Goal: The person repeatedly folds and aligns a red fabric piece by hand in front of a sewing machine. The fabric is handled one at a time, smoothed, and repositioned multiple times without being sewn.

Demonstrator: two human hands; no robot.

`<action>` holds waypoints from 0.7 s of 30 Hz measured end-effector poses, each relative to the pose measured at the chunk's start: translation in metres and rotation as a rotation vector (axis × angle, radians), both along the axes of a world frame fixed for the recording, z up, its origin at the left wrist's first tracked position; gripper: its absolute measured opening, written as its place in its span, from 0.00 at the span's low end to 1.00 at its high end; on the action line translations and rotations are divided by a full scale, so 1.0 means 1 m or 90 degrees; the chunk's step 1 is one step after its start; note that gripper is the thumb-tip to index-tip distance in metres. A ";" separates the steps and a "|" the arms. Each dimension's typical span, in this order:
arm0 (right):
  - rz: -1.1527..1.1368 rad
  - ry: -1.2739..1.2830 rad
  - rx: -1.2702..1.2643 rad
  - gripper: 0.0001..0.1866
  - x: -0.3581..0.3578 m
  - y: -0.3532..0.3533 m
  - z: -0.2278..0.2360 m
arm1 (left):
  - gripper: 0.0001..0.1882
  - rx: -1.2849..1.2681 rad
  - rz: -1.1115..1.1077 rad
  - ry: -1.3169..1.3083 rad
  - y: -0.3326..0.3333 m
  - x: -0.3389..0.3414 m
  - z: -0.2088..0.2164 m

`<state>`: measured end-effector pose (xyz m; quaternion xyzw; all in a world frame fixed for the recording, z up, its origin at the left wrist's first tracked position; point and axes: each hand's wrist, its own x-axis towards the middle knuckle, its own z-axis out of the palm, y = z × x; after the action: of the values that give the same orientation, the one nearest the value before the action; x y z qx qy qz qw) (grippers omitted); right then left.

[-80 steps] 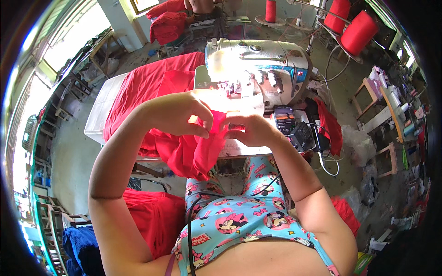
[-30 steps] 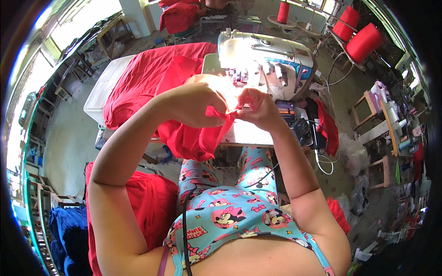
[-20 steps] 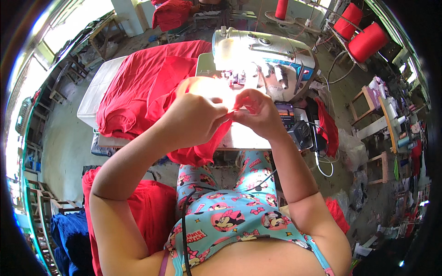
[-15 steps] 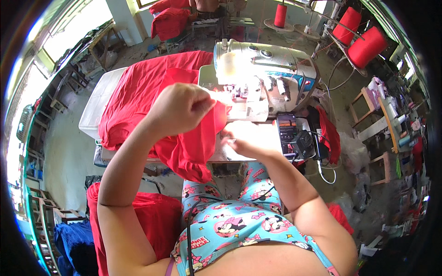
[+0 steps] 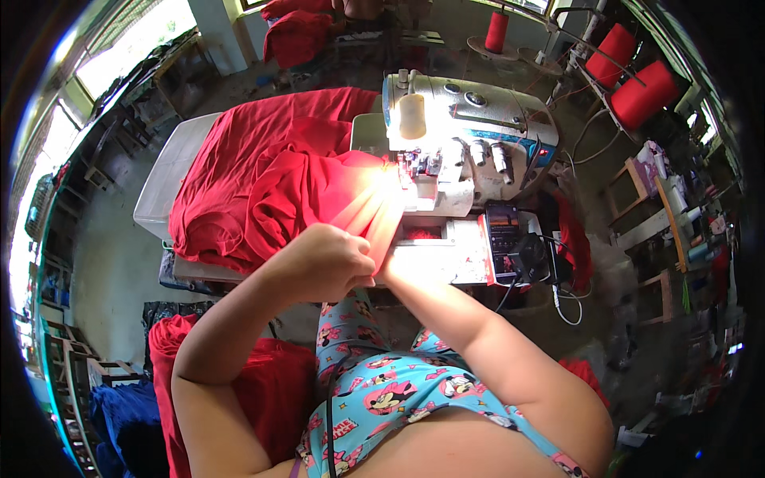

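Your left hand [image 5: 331, 261] is clenched, its curled fingers grasping the edge of one red cloth [image 5: 299, 195]. This cloth lies to the left of one sewing machine [image 5: 478, 119] and reaches to its brightly lit needle area. Your right hand is hidden behind the cloth, so I cannot tell its grip; its forearm [image 5: 454, 311] is seen. Three red thread cones [image 5: 644, 94] stand at upper right, and one phone [image 5: 502, 231] is near the machine. The table [image 5: 470, 271] is whitish, the floor [image 5: 111, 271] is grey, and one other person [image 5: 362, 9] is at the far side.
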<state>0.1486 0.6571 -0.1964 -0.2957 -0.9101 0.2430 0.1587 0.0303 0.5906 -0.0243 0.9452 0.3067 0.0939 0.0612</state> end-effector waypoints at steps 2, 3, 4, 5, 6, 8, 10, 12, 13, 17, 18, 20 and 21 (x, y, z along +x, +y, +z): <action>-0.117 0.239 -0.028 0.21 0.044 -0.002 -0.004 | 0.09 0.037 -0.011 -0.059 0.002 0.001 0.009; -0.204 0.332 0.029 0.22 0.062 -0.001 0.002 | 0.09 0.018 0.003 -0.083 0.002 0.000 0.020; -0.296 0.417 0.142 0.22 0.072 0.001 0.028 | 0.09 0.014 0.008 -0.120 0.004 -0.003 0.026; -0.397 0.500 0.259 0.23 0.079 0.004 0.053 | 0.08 0.009 0.005 -0.157 0.011 -0.005 0.031; -0.328 0.460 0.231 0.23 0.081 0.021 0.054 | 0.09 0.023 0.014 -0.163 0.021 -0.003 0.041; -0.275 0.504 0.147 0.20 0.070 0.019 0.073 | 0.11 0.005 0.102 -0.163 0.039 0.002 0.064; -0.303 0.549 0.118 0.17 0.063 0.027 0.061 | 0.15 -0.021 0.173 -0.171 0.055 0.011 0.078; -0.342 0.543 0.088 0.15 0.061 0.032 0.050 | 0.16 -0.027 0.173 -0.165 0.065 0.020 0.083; -0.339 0.627 0.083 0.13 0.056 0.037 0.046 | 0.17 -0.035 0.173 -0.163 0.067 0.025 0.082; -0.334 0.466 0.146 0.14 0.079 0.018 0.055 | 0.12 -0.110 0.204 0.035 0.063 0.031 0.082; -0.316 0.493 0.092 0.14 0.084 0.000 0.061 | 0.10 -0.085 0.136 0.023 0.054 0.032 0.066; -0.195 0.530 -0.029 0.10 0.091 -0.026 0.043 | 0.05 -0.054 0.090 0.035 0.019 0.041 0.037; -0.236 0.480 0.140 0.14 0.093 -0.041 0.054 | 0.07 0.032 0.074 0.096 0.008 0.047 0.023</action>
<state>0.2413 0.6161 -0.1429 -0.3262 -0.7406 0.2032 0.5512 0.0776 0.5983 -0.0018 0.9313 0.3626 0.0336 0.0085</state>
